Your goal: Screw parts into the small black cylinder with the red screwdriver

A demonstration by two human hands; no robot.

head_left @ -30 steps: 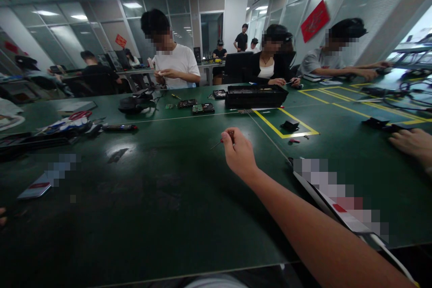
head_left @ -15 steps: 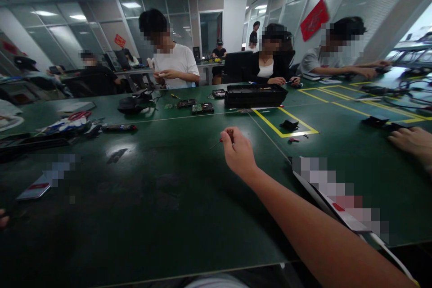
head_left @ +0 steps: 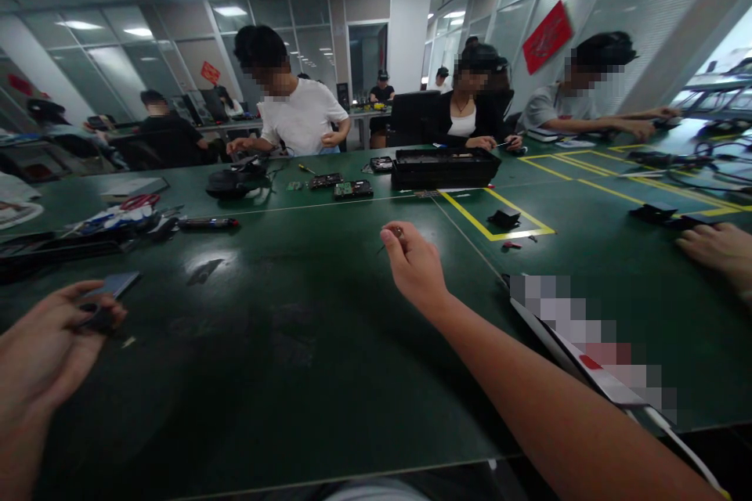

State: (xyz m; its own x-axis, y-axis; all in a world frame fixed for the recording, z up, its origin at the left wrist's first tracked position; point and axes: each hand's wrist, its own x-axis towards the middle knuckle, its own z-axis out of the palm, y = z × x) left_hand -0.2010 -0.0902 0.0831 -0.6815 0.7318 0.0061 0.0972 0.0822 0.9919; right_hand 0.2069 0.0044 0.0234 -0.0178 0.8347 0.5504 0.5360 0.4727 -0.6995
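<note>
At the left, my left hand [head_left: 59, 337] is raised over the table, its fingers closed around a small dark rounded piece [head_left: 95, 318] whose kind I cannot make out. Just behind those fingers lies a flat grey-blue slab like a phone [head_left: 122, 282], mostly covered by the hand. My right hand [head_left: 414, 262] hovers over the middle of the green table [head_left: 282, 407]. Its thumb and fingers pinch a small screwdriver [head_left: 381, 247], with the thin shaft pointing left and the handle largely hidden in the grip.
A thin laptop-like slab [head_left: 552, 348] stands right of my forearm. Beyond lie a black bracket [head_left: 504, 218] inside yellow tape, a black case [head_left: 445, 168], circuit boards [head_left: 353, 189] and a dark cylindrical tool [head_left: 208, 224]. A co-worker's hand [head_left: 717, 250] rests at the right; several people sit or stand opposite.
My left hand has come in from the left edge with the dark piece, covering much of the slab. My right hand stays in place while the screwdriver has turned. The standing co-worker's hands have moved apart.
</note>
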